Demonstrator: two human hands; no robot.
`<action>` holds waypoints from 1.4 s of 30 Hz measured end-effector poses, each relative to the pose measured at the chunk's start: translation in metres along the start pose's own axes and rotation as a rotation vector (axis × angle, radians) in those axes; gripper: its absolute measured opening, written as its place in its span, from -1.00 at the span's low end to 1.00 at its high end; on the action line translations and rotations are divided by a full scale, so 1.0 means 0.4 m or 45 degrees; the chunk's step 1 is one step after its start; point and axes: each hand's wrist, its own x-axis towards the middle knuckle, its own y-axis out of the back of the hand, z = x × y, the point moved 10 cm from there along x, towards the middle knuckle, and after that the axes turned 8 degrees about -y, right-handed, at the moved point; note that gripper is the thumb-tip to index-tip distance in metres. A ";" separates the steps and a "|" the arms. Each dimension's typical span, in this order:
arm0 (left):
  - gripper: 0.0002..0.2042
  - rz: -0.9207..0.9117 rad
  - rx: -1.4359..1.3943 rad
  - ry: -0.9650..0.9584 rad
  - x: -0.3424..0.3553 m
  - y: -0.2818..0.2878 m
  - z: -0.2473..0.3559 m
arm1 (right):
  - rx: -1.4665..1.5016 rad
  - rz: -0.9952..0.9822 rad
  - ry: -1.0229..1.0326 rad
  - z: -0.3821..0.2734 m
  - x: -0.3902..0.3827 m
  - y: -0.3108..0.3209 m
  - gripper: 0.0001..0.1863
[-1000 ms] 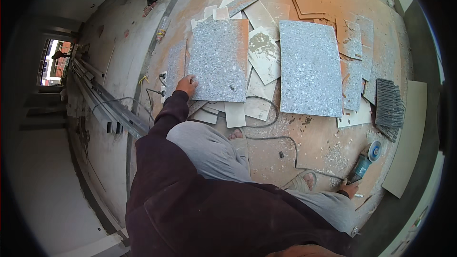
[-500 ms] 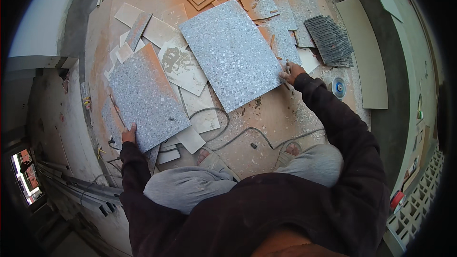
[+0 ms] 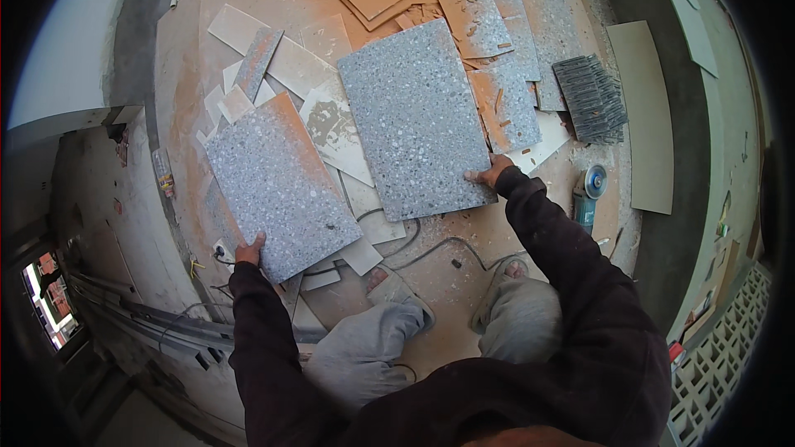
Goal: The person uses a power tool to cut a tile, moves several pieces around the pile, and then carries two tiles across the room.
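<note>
My left hand (image 3: 250,250) is closed on the lower left corner of a grey speckled tile (image 3: 277,190), its thumb on the top face. That tile has orange dust along its right edge. My right hand (image 3: 492,174) grips the lower right edge of a larger grey speckled tile (image 3: 418,116), thumb on top and fingers hidden beneath or behind the edge. The larger tile overlaps pale broken tile pieces (image 3: 335,128). To the right of my right hand, an angle grinder (image 3: 588,190) with a blue disc rests on the floor.
Dusty tile offcuts (image 3: 476,21) lie at the far side, near a stack of narrow dark strips (image 3: 588,99). A black cable (image 3: 451,240) snakes before my feet. A plastic bottle (image 3: 164,174) is by the left edge; a long pale panel (image 3: 642,116) lies at right.
My right hand has taken hold of the larger tile's edge, and that tile has turned and looks darker. My legs have straightened somewhat. My left hand stays at its tile.
</note>
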 end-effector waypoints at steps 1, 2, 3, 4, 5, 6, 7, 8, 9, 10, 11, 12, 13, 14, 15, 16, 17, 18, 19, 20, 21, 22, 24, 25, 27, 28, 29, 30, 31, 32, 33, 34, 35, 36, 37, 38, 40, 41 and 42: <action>-0.38 -0.047 0.079 0.037 -0.023 -0.094 0.034 | -0.027 0.050 -0.041 0.029 -0.018 0.030 -0.16; -0.37 -0.075 0.168 0.062 -0.051 -0.150 0.074 | -0.043 0.093 -0.062 0.036 -0.045 0.059 -0.21; -0.35 -0.053 0.118 0.043 -0.064 -0.150 0.091 | -0.041 0.084 -0.071 0.024 -0.065 0.055 -0.21; -0.35 -0.048 0.133 0.049 -0.070 -0.129 0.075 | 0.220 0.026 0.029 -0.015 -0.085 0.037 -0.26; -0.33 -0.066 0.158 0.105 -0.078 -0.111 0.031 | 0.485 -0.035 0.127 -0.056 -0.106 0.020 -0.31; -0.32 -0.097 0.177 0.157 -0.079 -0.104 0.006 | 0.494 -0.039 0.121 -0.070 -0.123 0.006 -0.31; -0.31 -0.154 0.217 0.209 -0.095 -0.148 -0.002 | 0.544 -0.012 0.153 -0.068 -0.137 0.014 -0.36; -0.31 -0.222 0.263 0.259 -0.120 -0.206 -0.004 | 0.596 0.019 0.177 -0.060 -0.153 0.026 -0.41; -0.31 -0.228 0.066 0.284 -0.139 -0.264 0.004 | 0.520 0.120 0.208 -0.055 -0.165 0.047 -0.49; -0.31 -0.215 0.093 0.291 -0.134 -0.226 -0.015 | 0.540 0.097 0.204 -0.099 -0.191 0.028 -0.49; -0.32 -0.110 0.288 0.342 -0.113 -0.132 -0.053 | 0.611 -0.008 0.233 -0.191 -0.227 -0.002 -0.51; -0.34 -0.036 0.465 0.392 -0.105 -0.084 -0.073 | 0.662 -0.087 0.243 -0.237 -0.251 -0.018 -0.53; -0.33 -0.041 0.248 0.504 -0.125 -0.175 -0.061 | 0.709 -0.020 0.309 -0.201 -0.249 0.000 -0.58; -0.33 -0.069 0.243 0.518 -0.139 -0.223 -0.025 | 0.692 -0.012 0.285 -0.177 -0.244 0.007 -0.58; -0.31 -0.033 0.284 0.520 -0.148 -0.231 0.020 | 0.645 -0.007 0.283 -0.170 -0.245 0.008 -0.60; -0.28 0.005 0.327 0.524 -0.165 -0.238 0.070 | 0.599 -0.009 0.280 -0.165 -0.251 0.008 -0.62; -0.25 0.097 0.587 0.435 -0.182 -0.243 0.170 | 0.532 0.047 0.275 -0.165 -0.264 0.026 -0.64; -0.21 0.203 0.853 0.337 -0.209 -0.243 0.274 | 0.536 0.031 0.257 -0.171 -0.272 0.023 -0.64; -0.20 0.187 0.775 -0.045 -0.216 -0.277 0.370 | 0.556 0.000 0.246 -0.191 -0.279 0.014 -0.64; -0.18 0.158 0.678 -0.426 -0.249 -0.325 0.467 | 0.572 -0.025 0.232 -0.205 -0.286 0.006 -0.63; -0.17 -0.053 0.373 -0.599 -0.323 -0.426 0.557 | 0.559 -0.001 0.270 -0.212 -0.296 0.013 -0.65; -0.14 -0.276 0.363 -0.823 -0.407 -0.513 0.644 | 0.569 -0.013 0.265 -0.216 -0.299 -0.004 -0.65; 0.00 -0.608 0.238 -0.969 -0.590 -0.659 0.803 | 0.528 0.011 0.335 -0.214 -0.310 -0.021 -0.67; 0.00 -0.613 0.240 -0.855 -0.633 -0.698 0.849 | 0.525 0.001 0.326 -0.218 -0.318 -0.026 -0.67; 0.00 -0.603 0.248 -0.735 -0.664 -0.773 0.869 | 0.363 -0.039 0.387 -0.263 -0.339 -0.036 -0.64; -0.02 -0.304 0.159 -0.826 -0.650 -0.758 0.869 | 0.367 -0.060 0.403 -0.282 -0.342 -0.047 -0.64; -0.05 -0.023 0.050 -0.909 -0.649 -0.727 0.880 | 0.301 -0.057 0.430 -0.288 -0.344 -0.047 -0.60; -0.05 -0.022 0.047 -0.898 -0.642 -0.738 0.863 | 0.237 -0.056 0.458 -0.296 -0.345 -0.049 -0.55; -0.10 -0.018 0.074 -0.830 -0.629 -0.738 0.849 | 0.232 -0.065 0.454 -0.302 -0.343 -0.045 -0.55; -0.15 -0.013 0.104 -0.762 -0.619 -0.734 0.832 | 0.284 -0.199 0.362 -0.297 -0.332 -0.062 -0.52; -0.15 -0.011 0.109 -0.752 -0.620 -0.726 0.824 | 0.336 -0.333 0.270 -0.294 -0.324 -0.081 -0.48; -0.18 -0.139 0.069 -0.682 -0.629 -0.746 0.828 | 0.323 -0.329 0.256 -0.296 -0.318 -0.059 -0.48; -0.20 -0.256 0.044 -0.612 -0.631 -0.758 0.817 | 0.502 -0.288 0.187 -0.304 -0.307 -0.036 -0.52; -0.20 -0.255 0.045 -0.605 -0.632 -0.757 0.816 | 0.680 -0.244 0.116 -0.302 -0.293 -0.020 -0.54; -0.20 -0.245 0.047 -0.605 -0.630 -0.755 0.816 | 0.758 -0.281 0.141 -0.317 -0.283 -0.027 -0.55; -0.20 -0.235 0.047 -0.605 -0.628 -0.754 0.818 | 0.756 -0.286 0.138 -0.322 -0.274 -0.026 -0.55; -0.21 -0.205 0.071 -0.623 -0.625 -0.744 0.814 | 0.219 -0.168 0.421 -0.378 -0.285 -0.011 -0.47; -0.20 -0.209 0.076 -0.632 -0.625 -0.740 0.807 | 0.370 -0.304 0.321 -0.372 -0.292 -0.029 -0.52; -0.20 -0.213 0.081 -0.641 -0.624 -0.736 0.800 | 0.368 -0.316 0.323 -0.378 -0.291 -0.034 -0.52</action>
